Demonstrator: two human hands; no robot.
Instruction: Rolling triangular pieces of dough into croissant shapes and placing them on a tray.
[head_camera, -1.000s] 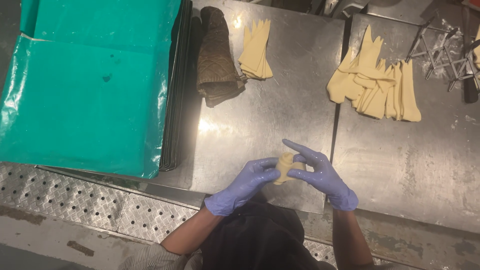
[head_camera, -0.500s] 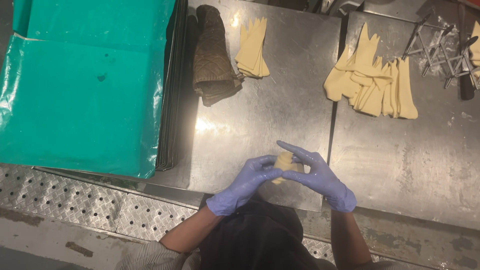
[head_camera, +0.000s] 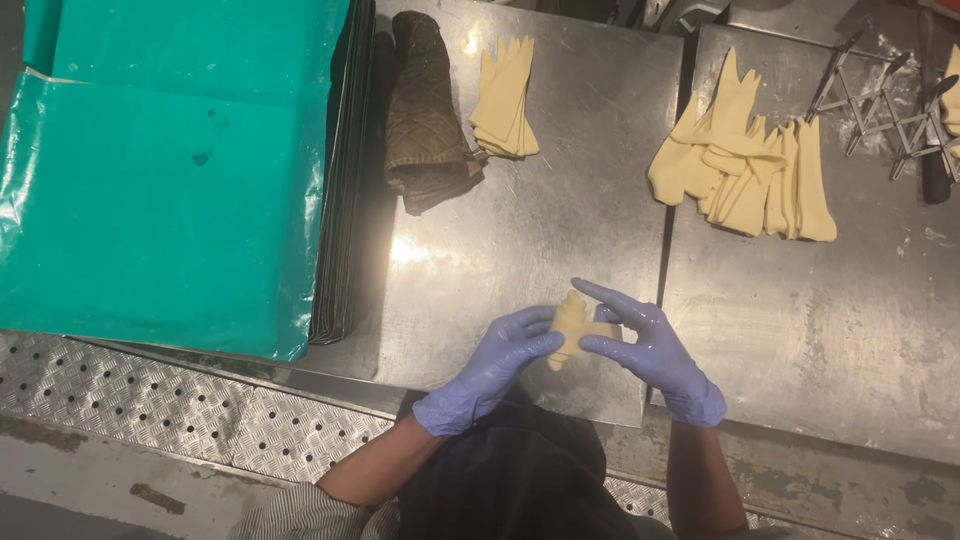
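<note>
Both my hands wear purple gloves and meet over the near edge of the steel table. Between them is a small pale yellow dough piece, partly rolled. My left hand curls under it from the left. My right hand pinches it from the right, index finger stretched out over its top. A small stack of dough triangles lies far ahead, and a larger heap of dough triangles sits to the right.
A green plastic sheet covers a stack of trays on the left. A dark folded cloth lies beside the small stack. A metal expandable cutter rests at the far right. Perforated metal flooring runs below the table.
The dough piece between my hands has become more rolled up, and my fingers have shifted slightly around it. Everything else on the table stays in place.
</note>
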